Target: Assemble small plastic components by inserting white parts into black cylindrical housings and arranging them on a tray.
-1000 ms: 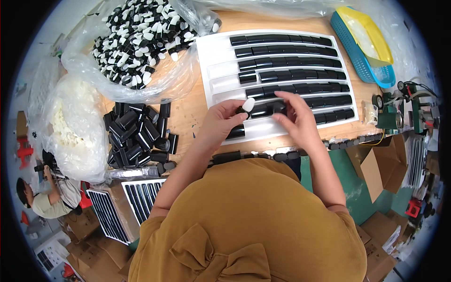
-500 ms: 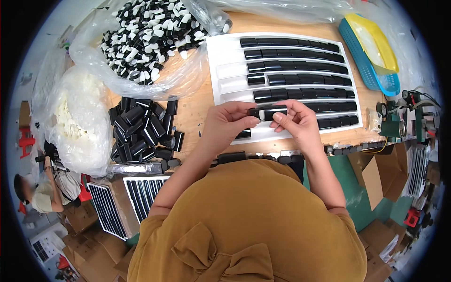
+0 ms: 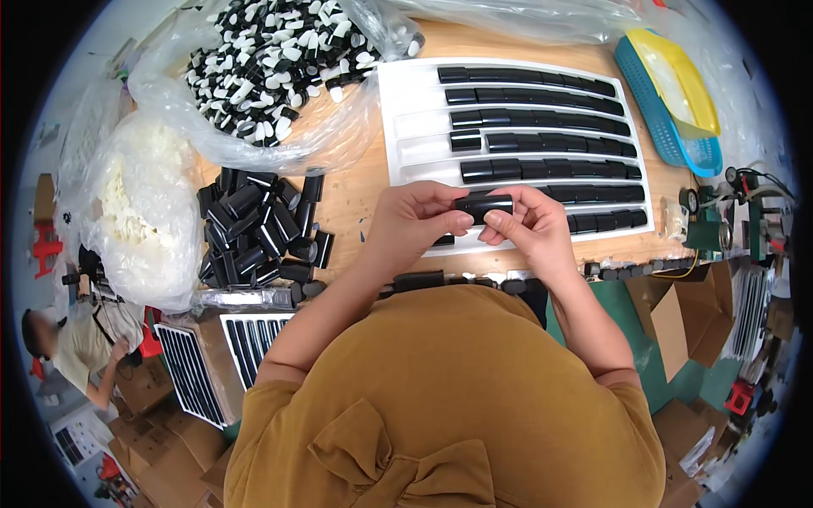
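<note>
Between my two hands, over the near part of a white tray [image 3: 415,97], I hold a glossy black cylindrical piece [image 3: 484,206] lengthwise. My left hand [image 3: 417,222] pinches its left end with thumb and fingers. At its right end, the thumb and fingers of my right hand [image 3: 533,222] are closed on it. Rows of similar black pieces [image 3: 542,120] lie in the tray's grooves. To the left of the tray sits a pile of loose black hollow pieces [image 3: 258,224]. Behind that pile, small black-and-white plugs [image 3: 271,63] are heaped on clear plastic.
A bag of cream-coloured bits [image 3: 127,216] stands at the left. Blue and yellow baskets [image 3: 673,93] are at the far right, near a small green machine [image 3: 707,230]. Filled trays [image 3: 190,372] lean below the table; cardboard boxes [image 3: 699,317] stand right. Another person [image 3: 80,347] is at far left.
The two parts in my hands have come together: the white plug end and the gap between them no longer show. My right hand has shifted slightly left.
</note>
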The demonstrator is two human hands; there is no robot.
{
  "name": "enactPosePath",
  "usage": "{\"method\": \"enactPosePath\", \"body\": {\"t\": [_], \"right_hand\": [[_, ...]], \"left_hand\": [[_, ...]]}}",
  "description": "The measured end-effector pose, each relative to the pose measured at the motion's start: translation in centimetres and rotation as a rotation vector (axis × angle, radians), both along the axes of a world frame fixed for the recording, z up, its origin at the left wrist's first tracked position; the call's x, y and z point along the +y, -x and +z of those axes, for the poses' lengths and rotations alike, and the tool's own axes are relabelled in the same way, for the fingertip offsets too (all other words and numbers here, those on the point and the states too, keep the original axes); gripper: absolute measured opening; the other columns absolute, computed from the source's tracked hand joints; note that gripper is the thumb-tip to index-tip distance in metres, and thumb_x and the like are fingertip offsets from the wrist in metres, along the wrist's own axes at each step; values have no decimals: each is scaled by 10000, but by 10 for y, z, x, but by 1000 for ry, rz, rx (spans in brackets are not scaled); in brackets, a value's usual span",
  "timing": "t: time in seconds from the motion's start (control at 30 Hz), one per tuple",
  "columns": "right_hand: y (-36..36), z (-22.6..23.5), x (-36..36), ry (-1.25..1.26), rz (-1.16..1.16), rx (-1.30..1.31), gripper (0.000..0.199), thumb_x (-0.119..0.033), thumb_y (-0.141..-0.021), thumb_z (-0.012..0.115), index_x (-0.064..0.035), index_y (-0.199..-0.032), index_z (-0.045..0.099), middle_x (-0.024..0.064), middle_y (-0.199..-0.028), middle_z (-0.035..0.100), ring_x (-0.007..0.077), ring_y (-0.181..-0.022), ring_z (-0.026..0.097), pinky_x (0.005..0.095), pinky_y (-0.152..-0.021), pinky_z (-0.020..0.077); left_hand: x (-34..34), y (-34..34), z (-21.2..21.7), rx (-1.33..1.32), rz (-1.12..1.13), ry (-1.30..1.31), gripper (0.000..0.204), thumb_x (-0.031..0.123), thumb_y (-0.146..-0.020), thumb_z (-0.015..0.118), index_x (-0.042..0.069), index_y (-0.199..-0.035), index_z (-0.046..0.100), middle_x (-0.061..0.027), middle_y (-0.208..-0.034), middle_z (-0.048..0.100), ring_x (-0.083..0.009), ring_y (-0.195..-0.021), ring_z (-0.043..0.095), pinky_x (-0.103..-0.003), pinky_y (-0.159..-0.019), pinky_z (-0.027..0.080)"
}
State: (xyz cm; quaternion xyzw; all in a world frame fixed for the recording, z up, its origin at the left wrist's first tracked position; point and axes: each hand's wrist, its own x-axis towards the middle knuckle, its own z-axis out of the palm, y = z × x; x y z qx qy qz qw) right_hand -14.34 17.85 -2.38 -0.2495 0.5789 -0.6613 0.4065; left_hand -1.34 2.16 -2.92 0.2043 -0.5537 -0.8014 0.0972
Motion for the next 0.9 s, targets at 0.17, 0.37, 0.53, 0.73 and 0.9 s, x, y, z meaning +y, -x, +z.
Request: {"method": "enactPosePath", "body": {"t": [0.17,0.37,0.53,0.73,0.9], "right_hand": [[15,-5,0,-77,129,-23,209,-84,-902,638,22,-1077,596,85,-769,677,132,-666,663,234,-610,534],[-12,6,-9,-96,324,-185,210,-71,-937,571,26,-1122,551,100,-784,671,146,-668,666,254,-612,542],[-18,6,-7,-123,402,-116,213,-68,-946,553,16,-1140,529,81,-766,655,120,-611,632,234,-557,510],[-23,12,-9,-56,351,-134,181,-66,-939,563,20,-1097,540,73,-755,647,109,-579,613,225,-532,485],[-17,16,-8,-76,424,-29,171,-68,-933,572,23,-1077,552,67,-742,643,115,-575,610,222,-533,480]], "left_hand": [[-9,-2,-1,-20,-85,49,249,53,-869,668,-43,-1097,637,-133,-978,690,-176,-878,675,-273,-775,547],[-2,15,-9,89,119,106,637,534,-1007,195,26,-1332,399,-141,-1355,448,-258,-1293,393,-410,-1079,309],[6,18,1,88,115,-13,756,653,-955,174,41,-1346,383,-162,-1329,456,-260,-1298,372,-439,-1094,264],[9,20,11,134,186,13,764,668,-946,154,49,-1330,383,-156,-1301,473,-256,-1292,383,-433,-1095,260],[4,19,-3,165,-50,61,684,607,-981,159,48,-1292,401,-116,-1269,467,-217,-1261,411,-411,-1067,302]]}}
